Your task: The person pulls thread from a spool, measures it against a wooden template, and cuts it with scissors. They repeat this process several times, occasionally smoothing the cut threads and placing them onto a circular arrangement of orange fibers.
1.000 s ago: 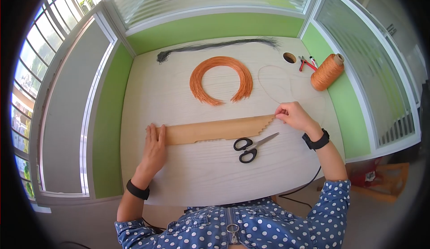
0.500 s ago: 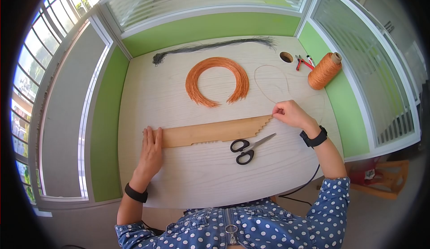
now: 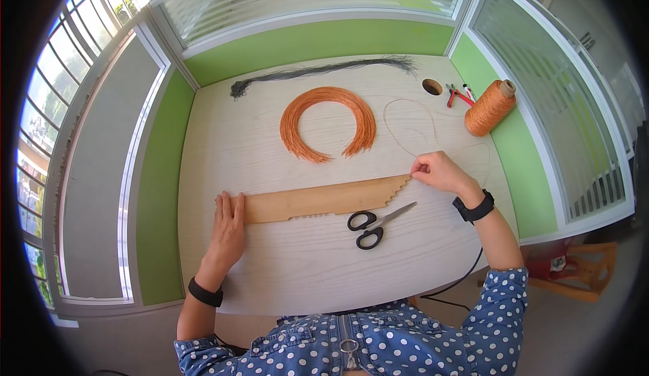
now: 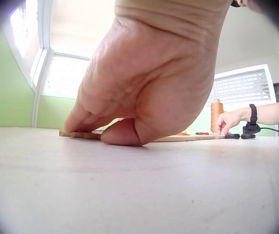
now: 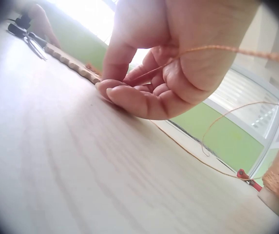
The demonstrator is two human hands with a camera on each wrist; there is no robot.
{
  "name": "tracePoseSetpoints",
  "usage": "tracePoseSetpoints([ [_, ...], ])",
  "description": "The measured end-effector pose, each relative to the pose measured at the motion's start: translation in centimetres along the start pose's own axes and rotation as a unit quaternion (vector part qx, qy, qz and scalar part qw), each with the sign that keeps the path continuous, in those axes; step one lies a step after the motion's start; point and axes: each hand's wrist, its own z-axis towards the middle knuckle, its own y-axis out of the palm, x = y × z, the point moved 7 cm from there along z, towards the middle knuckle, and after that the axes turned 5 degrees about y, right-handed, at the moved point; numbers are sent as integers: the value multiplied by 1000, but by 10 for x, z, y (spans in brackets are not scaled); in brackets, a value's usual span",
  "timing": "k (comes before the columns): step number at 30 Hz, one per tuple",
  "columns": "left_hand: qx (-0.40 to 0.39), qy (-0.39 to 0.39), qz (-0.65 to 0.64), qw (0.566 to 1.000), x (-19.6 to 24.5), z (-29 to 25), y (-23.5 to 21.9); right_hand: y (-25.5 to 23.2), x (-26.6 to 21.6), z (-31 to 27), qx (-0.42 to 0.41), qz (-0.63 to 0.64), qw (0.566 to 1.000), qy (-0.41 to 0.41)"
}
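A flat wooden strip with a notched, slanted right end lies across the table. My left hand rests on its left end, fingers extended over the wood and thumb by the near edge. At the pointed right tip, my right hand pinches a thin orange cord between thumb and fingertips. The cord crosses the palm in the right wrist view, and loose loops of it trail over the table. Scissors with black handles lie just below the strip's notched end, blades pointing to the upper right.
Beyond the strip, a bundle of cut orange cords curves in an open ring. Behind it stretches a dark bundle of thin strands. At the right stand an orange cord spool and red-handled pliers. Green partitions border the table.
The head view has shifted slightly. Both hands keep their places at the two ends of the strip, and the right hand still pinches the cord.
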Motion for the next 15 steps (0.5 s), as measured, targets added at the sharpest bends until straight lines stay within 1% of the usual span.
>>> tracePoseSetpoints([
  [11,4,4,2,1000,1,0,-2,0,-1,0,-7,6,1000,3],
  [15,-2,-1,-6,1000,0,0,-2,-1,-3,0,3,-5,1000,-22],
])
